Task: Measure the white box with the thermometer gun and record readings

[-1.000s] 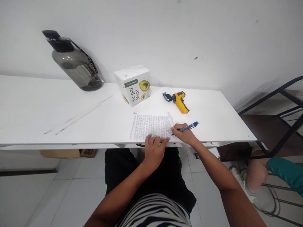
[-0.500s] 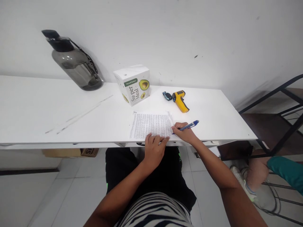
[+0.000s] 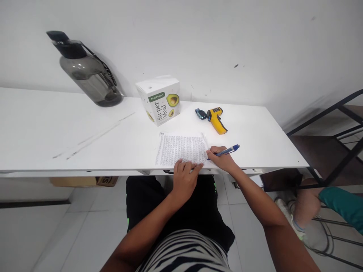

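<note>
A sheet of paper (image 3: 183,149) covered in dense rows of handwriting lies near the front edge of the white table (image 3: 113,147). My right hand (image 3: 221,158) grips a blue pen (image 3: 231,149), its tip down at the right side of the sheet and its clip end pointing up to the right. Spread over the paper's lower edge, the fingers of my left hand (image 3: 184,175) lie flat and hold nothing. Beyond the sheet stand a white box (image 3: 159,101) with avocado pictures and a yellow infrared thermometer gun (image 3: 217,120), which lies on its side.
A dark wristwatch (image 3: 201,113) lies beside the thermometer. At the back left, against the wall, stands a large grey bottle (image 3: 90,75). A black metal rack (image 3: 331,151) is off the table's right end, with another person's leg (image 3: 307,204) below it. Under the table is a cardboard box (image 3: 82,181).
The view has shifted very slightly. My right hand and the pen have moved a touch to the right; my left hand stays in place on the paper.
</note>
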Tool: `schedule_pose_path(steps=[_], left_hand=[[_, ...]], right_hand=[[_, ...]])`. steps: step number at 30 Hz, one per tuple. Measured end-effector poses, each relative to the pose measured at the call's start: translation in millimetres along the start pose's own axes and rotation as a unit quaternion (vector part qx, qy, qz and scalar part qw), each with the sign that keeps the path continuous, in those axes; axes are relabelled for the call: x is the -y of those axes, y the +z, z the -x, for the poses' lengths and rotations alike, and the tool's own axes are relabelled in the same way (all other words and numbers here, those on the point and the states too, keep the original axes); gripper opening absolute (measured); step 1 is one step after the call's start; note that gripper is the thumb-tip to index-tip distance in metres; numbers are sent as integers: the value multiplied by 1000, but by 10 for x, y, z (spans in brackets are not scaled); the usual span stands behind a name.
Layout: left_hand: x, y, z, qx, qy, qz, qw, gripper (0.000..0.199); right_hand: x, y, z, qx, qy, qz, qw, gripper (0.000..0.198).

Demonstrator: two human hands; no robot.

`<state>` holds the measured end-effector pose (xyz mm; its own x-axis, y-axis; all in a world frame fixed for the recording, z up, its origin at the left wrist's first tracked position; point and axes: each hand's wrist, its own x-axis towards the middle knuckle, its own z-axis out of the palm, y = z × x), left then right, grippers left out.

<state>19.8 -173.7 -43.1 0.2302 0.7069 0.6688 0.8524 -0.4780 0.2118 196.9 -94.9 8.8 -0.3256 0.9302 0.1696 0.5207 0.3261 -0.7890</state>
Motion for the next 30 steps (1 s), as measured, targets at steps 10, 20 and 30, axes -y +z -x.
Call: schedule_pose_path(steps=[10,20,30], left_hand=[[-6,-5,4,6,-6,1,1000,29],[-16,-36,-21,2,-1,5,1000,29],[-4,-48,-21,12,-6,6,1000,28]], right_hand=[[-10,-24,-3,33,2,-1,999,39],[0,-39,-2,-1,45,-39,998,38],[-14,-35,-1,4,48,-51,998,38]])
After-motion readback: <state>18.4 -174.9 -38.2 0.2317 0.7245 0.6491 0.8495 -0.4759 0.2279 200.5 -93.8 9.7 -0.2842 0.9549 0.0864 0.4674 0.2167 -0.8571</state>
